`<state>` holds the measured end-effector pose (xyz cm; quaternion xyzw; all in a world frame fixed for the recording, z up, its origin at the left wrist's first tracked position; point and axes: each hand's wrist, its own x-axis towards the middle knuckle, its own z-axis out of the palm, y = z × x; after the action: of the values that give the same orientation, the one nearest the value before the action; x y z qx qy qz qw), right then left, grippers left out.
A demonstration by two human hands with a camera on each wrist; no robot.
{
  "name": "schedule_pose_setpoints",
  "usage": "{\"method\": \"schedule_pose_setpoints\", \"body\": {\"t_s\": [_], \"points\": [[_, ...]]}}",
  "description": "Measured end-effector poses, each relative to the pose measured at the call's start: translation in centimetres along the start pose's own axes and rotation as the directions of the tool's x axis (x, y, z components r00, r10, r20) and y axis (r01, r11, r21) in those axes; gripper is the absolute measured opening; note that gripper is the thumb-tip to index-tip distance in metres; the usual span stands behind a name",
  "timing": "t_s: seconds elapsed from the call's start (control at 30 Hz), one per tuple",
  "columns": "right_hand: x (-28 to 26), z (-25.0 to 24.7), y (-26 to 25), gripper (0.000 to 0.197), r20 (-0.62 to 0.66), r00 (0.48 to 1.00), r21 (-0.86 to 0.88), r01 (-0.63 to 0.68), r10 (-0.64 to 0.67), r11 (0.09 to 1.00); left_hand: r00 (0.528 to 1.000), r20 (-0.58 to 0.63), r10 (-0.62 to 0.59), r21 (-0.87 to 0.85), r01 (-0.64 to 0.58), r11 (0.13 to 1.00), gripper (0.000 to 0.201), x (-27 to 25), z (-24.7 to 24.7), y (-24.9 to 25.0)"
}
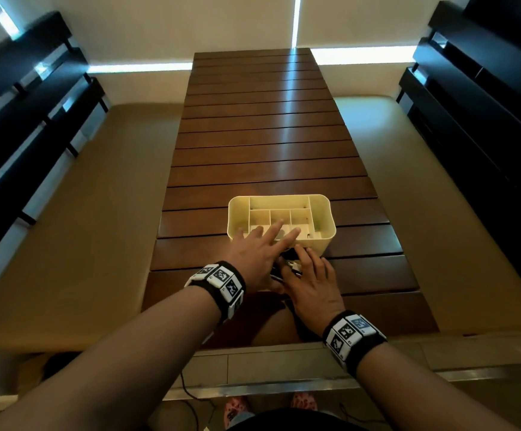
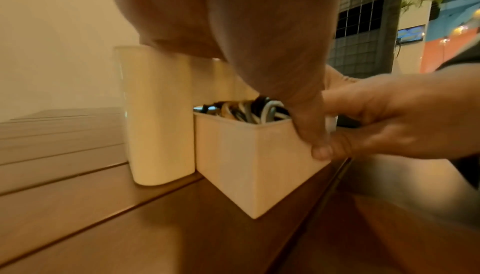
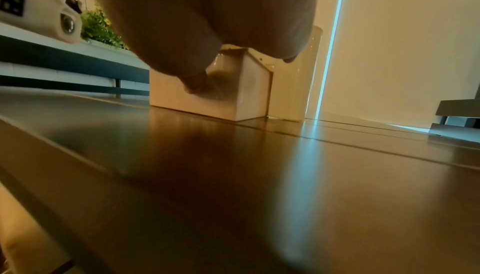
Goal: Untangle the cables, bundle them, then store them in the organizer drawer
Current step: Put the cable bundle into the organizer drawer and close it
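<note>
Two hands on the drawer (image 2: 249,161): right hand (image 2: 405,118) pinches its near corner, thumb on the front wall, fingers over the rim. Left hand (image 1: 260,253) lies flat, fingers straight, across the organizer (image 1: 324,213) top. Drawer pulled partway out of organizer's near side, holding black and white cables (image 2: 255,110). Organizer's top compartments look empty. No readable writing.

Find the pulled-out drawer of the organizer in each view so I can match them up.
Head: the drawer is mostly hidden under both hands, just in front of the organizer.
Left wrist: center, front corner toward the camera, cables inside, the right hand pinching its front wall.
Right wrist: upper center, a fingertip on its front.
Shared landmark: the cream organizer body behind the drawer.
</note>
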<state>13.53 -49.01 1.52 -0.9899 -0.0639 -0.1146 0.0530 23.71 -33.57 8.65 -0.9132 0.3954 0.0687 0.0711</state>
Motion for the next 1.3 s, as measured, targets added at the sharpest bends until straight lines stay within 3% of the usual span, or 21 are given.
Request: {"method": "schedule_pose_setpoints", "body": {"t_s": [0.13,0.23,0.33,0.47,0.6,0.73,0.83,1.1,1.3], "points": [[-0.2,-1.3,0.6,0.077,-0.045,0.999,0.095,0.03,-0.026,0.995,1.0,-0.029,0.008,0.001,-0.008,1.0,0.115,0.0,0.0,-0.1],[-0.6,-2.4,1.9,0.09,-0.098,0.99,0.157,-0.09,0.106,0.984,1.0,-0.011,0.008,-0.015,-0.009,1.0,0.114,0.3,-0.3,-0.2],[-0.7,-2.9,3.1,0.111,-0.067,0.979,0.146,-0.181,0.192,0.973,1.0,-0.003,0.013,-0.02,-0.013,1.0,0.112,0.6,-0.4,-0.2],[0.7,-3.7,4.0,0.121,0.011,0.992,0.059,-0.124,0.123,0.991,1.0,-0.013,0.01,-0.044,-0.011,0.999,0.106,0.8,-0.4,0.0],[2.9,-4.0,3.8,0.102,0.1,0.995,0.048,-0.006,0.001,0.999,1.0,-0.02,0.013,-0.054,-0.014,0.998,0.108,0.7,-0.4,-0.2],[2.4,-3.1,3.0,0.068,-0.093,0.993,0.064,0.078,-0.072,0.995,0.999,-0.037,0.015,-0.065,-0.017,0.998,0.109,0.6,-0.3,-0.3],[1.4,-1.6,2.4,0.047,-0.111,0.988,0.092,0.118,-0.108,0.989,0.999,-0.046,0.016,-0.058,-0.019,0.998,0.106,0.6,-0.2,-0.3],[1.4,-1.3,2.5,0.047,-0.006,0.992,0.044,0.123,-0.122,0.991,0.995,-0.099,-0.008,-0.138,-0.006,0.99,0.068,1.5,-1.1,-0.9],[2.1,-2.2,1.9,0.047,0.05,0.995,0.056,0.089,-0.091,0.994,0.993,-0.099,-0.063,-0.176,0.045,0.983,0.068,2.0,-1.1,-1.2]]}}
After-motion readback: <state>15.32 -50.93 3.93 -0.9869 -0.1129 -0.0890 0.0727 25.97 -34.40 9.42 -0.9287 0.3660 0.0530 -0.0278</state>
